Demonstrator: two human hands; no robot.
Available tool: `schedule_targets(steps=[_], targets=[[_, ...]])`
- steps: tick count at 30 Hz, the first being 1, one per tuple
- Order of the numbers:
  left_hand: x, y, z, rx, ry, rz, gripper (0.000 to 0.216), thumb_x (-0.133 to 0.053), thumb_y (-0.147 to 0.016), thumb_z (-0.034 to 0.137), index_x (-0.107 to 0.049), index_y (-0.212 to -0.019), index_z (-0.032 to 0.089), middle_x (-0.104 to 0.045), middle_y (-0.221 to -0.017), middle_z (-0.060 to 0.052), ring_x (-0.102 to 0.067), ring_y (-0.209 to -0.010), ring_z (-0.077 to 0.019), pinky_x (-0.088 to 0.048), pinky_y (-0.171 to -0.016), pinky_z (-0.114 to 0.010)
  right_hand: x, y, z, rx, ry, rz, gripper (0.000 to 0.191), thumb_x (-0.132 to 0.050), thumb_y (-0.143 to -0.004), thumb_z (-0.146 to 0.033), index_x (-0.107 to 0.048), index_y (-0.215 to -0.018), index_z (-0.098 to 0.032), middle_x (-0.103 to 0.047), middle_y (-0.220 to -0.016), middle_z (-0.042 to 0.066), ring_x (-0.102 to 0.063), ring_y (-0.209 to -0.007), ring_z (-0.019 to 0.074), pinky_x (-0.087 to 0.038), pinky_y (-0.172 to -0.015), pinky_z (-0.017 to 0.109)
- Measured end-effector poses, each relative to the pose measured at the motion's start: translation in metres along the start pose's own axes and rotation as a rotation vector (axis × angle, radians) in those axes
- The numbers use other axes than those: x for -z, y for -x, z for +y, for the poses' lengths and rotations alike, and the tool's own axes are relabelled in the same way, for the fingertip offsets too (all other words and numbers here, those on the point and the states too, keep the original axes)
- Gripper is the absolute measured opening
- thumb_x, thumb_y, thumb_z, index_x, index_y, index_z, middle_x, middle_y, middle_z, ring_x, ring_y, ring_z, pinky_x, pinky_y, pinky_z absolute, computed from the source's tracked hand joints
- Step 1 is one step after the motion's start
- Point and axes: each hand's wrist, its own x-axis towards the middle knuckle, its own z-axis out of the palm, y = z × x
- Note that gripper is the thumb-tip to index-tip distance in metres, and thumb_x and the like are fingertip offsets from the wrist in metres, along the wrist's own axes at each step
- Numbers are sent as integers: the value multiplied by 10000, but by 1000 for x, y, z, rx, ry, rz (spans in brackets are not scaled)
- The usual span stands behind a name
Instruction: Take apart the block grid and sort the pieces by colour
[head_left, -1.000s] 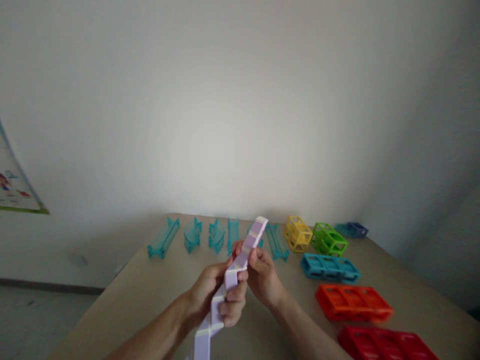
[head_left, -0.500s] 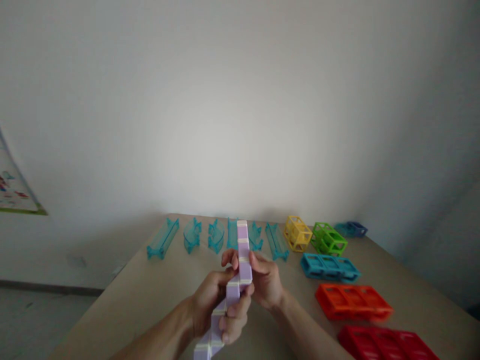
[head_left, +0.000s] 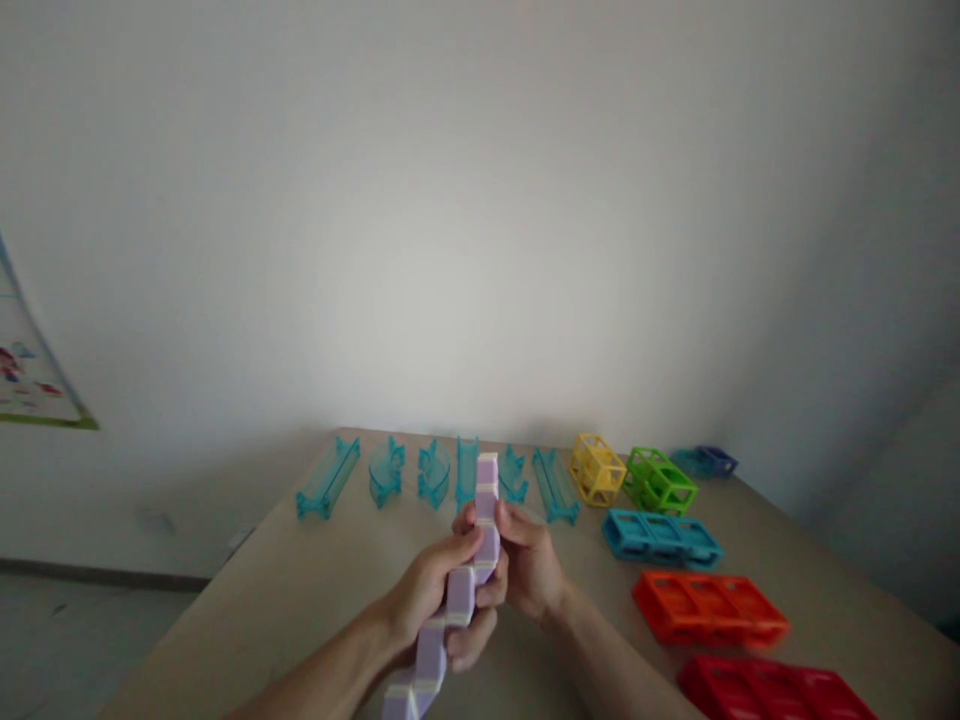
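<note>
Both hands are closed on a purple and white snake puzzle (head_left: 460,594), a jointed chain of wedge-shaped blocks. Its upper end points away from me, and the rest steps down to the left past the bottom edge of the view. My left hand (head_left: 435,590) wraps round the middle of the chain, thumb on top, fingers curling out on its right side. Higher up, my right hand (head_left: 529,560) pinches the chain from the right. Some fingertips are hidden behind the blocks.
Along the back of the table (head_left: 300,590) lies a row of clear blue track pieces (head_left: 386,472). To the right are a yellow frame (head_left: 598,470), a green frame (head_left: 660,481), a teal frame (head_left: 662,538), an orange frame (head_left: 709,608) and a red frame (head_left: 772,688). Behind stands a wall (head_left: 465,220).
The blocks between my hands have turned a little, and the chain's upper end sits slightly lower. My left thumb has come onto the top of the blocks.
</note>
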Motion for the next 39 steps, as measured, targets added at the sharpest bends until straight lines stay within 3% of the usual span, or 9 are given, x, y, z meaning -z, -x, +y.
schedule_targets(steps=[4, 9, 15, 19, 24, 29, 33, 35, 39], targets=[[-1, 2, 2, -18, 32, -53, 420, -333, -913, 484, -562, -853, 137, -432, -624, 33, -337, -267, -50, -287, -270, -209, -2, 0, 2, 42, 5, 2, 412, -753, -645, -496, -690, -761, -106, -575, -669, 26, -473, -541, 107, -367, -510, 214], [-4, 4, 6, -33, 149, -146, 428, -322, -928, 480, -585, -873, 147, -412, -628, 48, -319, -280, -42, -271, -281, -201, -7, 0, 3, 128, -20, -76, 362, -755, -685, -464, -668, -825, -142, -491, -589, -22, -380, -498, 86, -300, -481, 197], [3, 5, 10, -11, 339, -344, 465, -268, -957, 434, -600, -985, 110, -419, -653, 51, -296, -273, -35, -253, -285, -202, -9, -1, 3, 217, 30, -136, 317, -755, -726, -421, -665, -919, -186, -504, -656, -20, -420, -597, 112, -367, -622, 229], [4, 7, 10, 0, 466, -386, 563, -151, -974, 430, -600, -997, 91, -447, -630, 47, -240, -241, -21, -250, -274, -194, -3, -2, 3, 242, 129, -173, 326, -734, -745, -439, -661, -980, -226, -549, -725, -6, -467, -658, 136, -387, -690, 263], [1, 11, 13, 20, 517, -355, 567, -167, -964, 477, -597, -910, 111, -426, -573, 64, -147, -216, -4, -218, -252, -181, 1, -2, -1, 328, 339, -135, 364, -732, -738, -459, -672, -1017, -233, -524, -1204, 71, -506, -951, 203, -395, -844, 323], [1, 6, 17, -23, 323, -273, 504, -255, -945, 504, -602, -907, 141, -467, -567, 40, -330, -266, -47, -307, -283, -183, 1, -3, 0, 320, 239, -78, 395, -756, -715, -453, -662, -1023, -224, -617, -909, 36, -529, -746, 152, -415, -733, 287], [1, -1, 15, -96, 140, 41, 437, -391, -924, 464, -607, -797, 106, -541, -638, -10, -500, -410, -76, -470, -421, -218, 7, -7, 0, 346, 167, 13, 364, -783, -683, -444, -671, -916, -188, -570, -702, -13, -473, -616, 120, -376, -628, 249], [1, -3, 14, -169, 88, 142, 305, -445, -920, 390, -602, -870, 133, -572, -675, -17, -531, -442, -87, -481, -438, -220, 9, -8, 0, 361, 172, 60, 380, -801, -655, -443, -675, -902, -184, -577, -709, -8, -487, -652, 136, -372, -639, 257], [5, -4, 14, -241, 134, 89, 123, -483, -916, 316, -540, -1024, 302, -600, -713, 16, -538, -441, -93, -434, -397, -188, 10, -9, -3, 399, 180, 86, 388, -788, -651, -489, -695, -863, -177, -596, -777, 8, -485, -685, 141, -369, -675, 269]])
